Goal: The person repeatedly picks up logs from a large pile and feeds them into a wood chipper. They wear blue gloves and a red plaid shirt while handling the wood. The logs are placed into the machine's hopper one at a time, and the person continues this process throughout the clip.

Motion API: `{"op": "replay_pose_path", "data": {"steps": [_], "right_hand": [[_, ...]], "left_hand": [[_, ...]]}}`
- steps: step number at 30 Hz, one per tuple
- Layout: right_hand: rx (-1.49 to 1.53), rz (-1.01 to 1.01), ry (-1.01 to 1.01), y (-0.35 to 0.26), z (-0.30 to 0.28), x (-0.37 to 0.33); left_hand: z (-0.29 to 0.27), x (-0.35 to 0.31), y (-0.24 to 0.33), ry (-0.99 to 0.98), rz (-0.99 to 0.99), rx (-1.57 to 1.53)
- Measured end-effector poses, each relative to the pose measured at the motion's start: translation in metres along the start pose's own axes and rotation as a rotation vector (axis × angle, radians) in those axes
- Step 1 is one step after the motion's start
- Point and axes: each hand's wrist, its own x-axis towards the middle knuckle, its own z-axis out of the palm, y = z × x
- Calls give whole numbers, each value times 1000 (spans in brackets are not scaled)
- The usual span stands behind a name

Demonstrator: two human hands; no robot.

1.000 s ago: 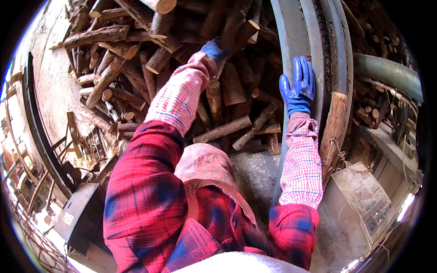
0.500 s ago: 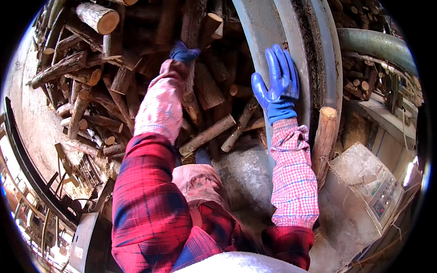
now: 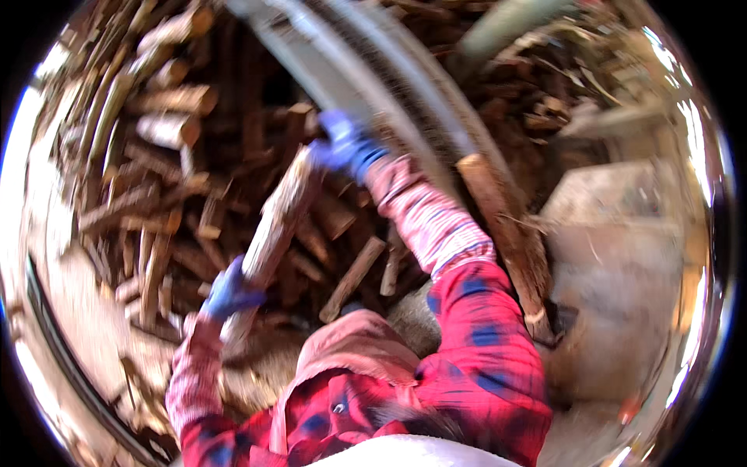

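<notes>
A thick, bark-covered log (image 3: 276, 214) slants in front of me over the wood pile, its far end to the right and its near end to the left. My left hand (image 3: 231, 291), in a blue glove, is wrapped round the log near its lower end. At the upper end my right hand (image 3: 344, 144), gloved in blue too, grips the log; motion smears its fingers. That hand lies beside the curved metal rail (image 3: 299, 58). Where the log's near end stops is blurred by my left forearm.
Cut logs (image 3: 167, 131) are heaped at the left and under my hands. A reddish-brown log (image 3: 506, 229) leans against the rail at right. Behind the rail lies a green pipe (image 3: 506, 31). A pale box-like panel (image 3: 607, 194) stands at the right.
My view has turned, so the rail now slants to the left. My right hand has left the rail and taken hold of the log. My left hand has come nearer with the log.
</notes>
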Motion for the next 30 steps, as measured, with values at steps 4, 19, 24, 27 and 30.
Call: {"op": "replay_pose_path", "data": {"steps": [4,19,24,27,30], "right_hand": [[-205,-636,-384,-142,-1,-63],[481,408,-100,-108,-27,-238],[173,137,236,-61,-176,-137],[-1,82,134,-47,-280,-61],[-217,312,-25,16,-294,-77]], "left_hand": [[-19,-52,20,193,249,687],[-23,-16,248,310,1222,920],[-26,11,251,592,1239,428],[-8,32,230,449,958,434],[5,62,207,243,776,499]]}}
